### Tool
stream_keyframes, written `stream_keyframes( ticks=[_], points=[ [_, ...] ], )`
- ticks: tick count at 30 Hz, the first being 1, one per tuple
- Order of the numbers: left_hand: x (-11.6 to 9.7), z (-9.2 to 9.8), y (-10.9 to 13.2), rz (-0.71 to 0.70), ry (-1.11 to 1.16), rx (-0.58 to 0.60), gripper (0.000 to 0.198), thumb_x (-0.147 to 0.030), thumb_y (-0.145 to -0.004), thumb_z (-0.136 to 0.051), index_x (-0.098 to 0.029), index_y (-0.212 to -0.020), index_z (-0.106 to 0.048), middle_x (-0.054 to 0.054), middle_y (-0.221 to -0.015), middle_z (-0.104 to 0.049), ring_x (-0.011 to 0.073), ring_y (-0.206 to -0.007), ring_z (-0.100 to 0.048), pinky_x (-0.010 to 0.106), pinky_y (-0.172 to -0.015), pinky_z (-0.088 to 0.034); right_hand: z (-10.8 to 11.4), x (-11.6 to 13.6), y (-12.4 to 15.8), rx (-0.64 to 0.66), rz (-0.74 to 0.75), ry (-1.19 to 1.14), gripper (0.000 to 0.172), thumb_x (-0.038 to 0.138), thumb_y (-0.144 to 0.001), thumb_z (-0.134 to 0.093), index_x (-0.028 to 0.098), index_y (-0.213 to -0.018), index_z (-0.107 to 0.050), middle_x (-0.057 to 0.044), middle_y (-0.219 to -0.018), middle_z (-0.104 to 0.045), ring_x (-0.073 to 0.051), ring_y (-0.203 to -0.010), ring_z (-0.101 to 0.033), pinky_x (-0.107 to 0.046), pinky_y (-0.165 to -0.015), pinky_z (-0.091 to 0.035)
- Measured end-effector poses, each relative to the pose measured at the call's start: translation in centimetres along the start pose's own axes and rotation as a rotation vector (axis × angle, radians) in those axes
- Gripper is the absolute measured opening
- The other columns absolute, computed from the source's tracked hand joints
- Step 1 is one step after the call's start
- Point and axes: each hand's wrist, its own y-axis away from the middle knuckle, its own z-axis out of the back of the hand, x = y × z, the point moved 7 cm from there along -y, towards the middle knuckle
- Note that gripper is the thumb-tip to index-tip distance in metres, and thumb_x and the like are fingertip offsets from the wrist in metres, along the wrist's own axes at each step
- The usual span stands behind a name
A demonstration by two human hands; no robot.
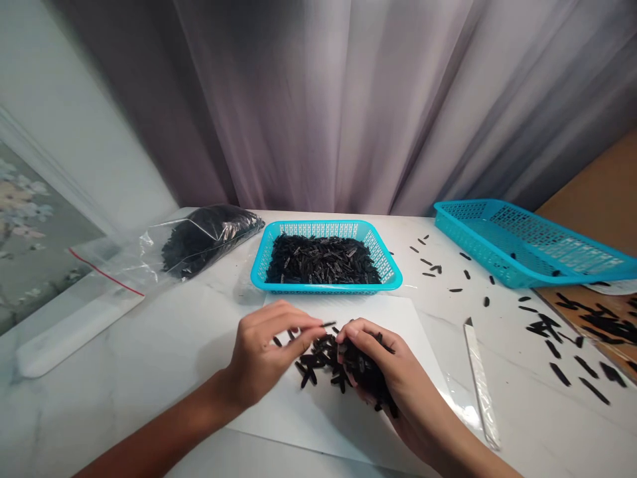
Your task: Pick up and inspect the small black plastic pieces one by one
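My left hand (271, 348) pinches one slim black seed-like piece (328, 324) between thumb and fingertips. Cupped beside it, my right hand (393, 372) is closed around a handful of the same black pieces (368, 372). Beneath both hands lies a white sheet (279, 418), with a loose scatter of black pieces (313, 362) on it. Just beyond the sheet stands a blue plastic basket (326, 288), filled with a dark heap of such pieces (323, 260). Their exact kind is hard to make out.
A clear zip bag (213, 236) of black pieces lies at the back left. On the right are a second blue basket (497, 259), a white-handled knife (480, 385), scattered black pieces (560, 374) and a brown board (592, 299). A grey curtain (323, 99) hangs behind the table.
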Motion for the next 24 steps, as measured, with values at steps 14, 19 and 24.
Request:
stream_keyframes(
  ticks=[14,19,24],
  points=[
    [-3.3,-3.5,-3.0,-0.221,0.015,0.515,0.013,-0.022,-0.089,-0.070,-0.020,-0.101,-0.073,0.004,-0.090,-0.075,0.0178,-0.081,-0.067,0.030,-0.073,-0.054,0.0,1.1,-0.2,-0.007,0.032,-0.249,0.029,0.042,-0.081,-0.072,0.016,-0.074,-0.062,0.003,-0.055,-0.051,-0.007,-0.047,-0.035,-0.016,-0.041,-0.024],
    [-4.0,-3.3,-2.7,-0.363,-0.015,0.436,0.008,-0.015,-0.090,-0.066,-0.017,-0.096,-0.072,0.004,-0.085,-0.074,0.0163,-0.075,-0.063,0.029,-0.068,-0.052,-0.4,1.2,0.1,0.017,0.041,-0.239,0.030,0.044,-0.081,-0.072,0.016,-0.076,-0.063,0.003,-0.057,-0.050,-0.008,-0.050,-0.037,-0.017,-0.042,-0.025],
    [-4.0,-2.7,-3.0,-0.391,0.006,0.361,0.007,-0.013,-0.088,-0.069,-0.016,-0.094,-0.071,0.004,-0.082,-0.073,0.0154,-0.073,-0.062,0.029,-0.066,-0.052,-0.3,1.3,0.2,0.020,0.042,-0.229,0.029,0.043,-0.081,-0.072,0.016,-0.077,-0.064,0.003,-0.058,-0.050,-0.008,-0.051,-0.039,-0.017,-0.043,-0.026]
  ],
)
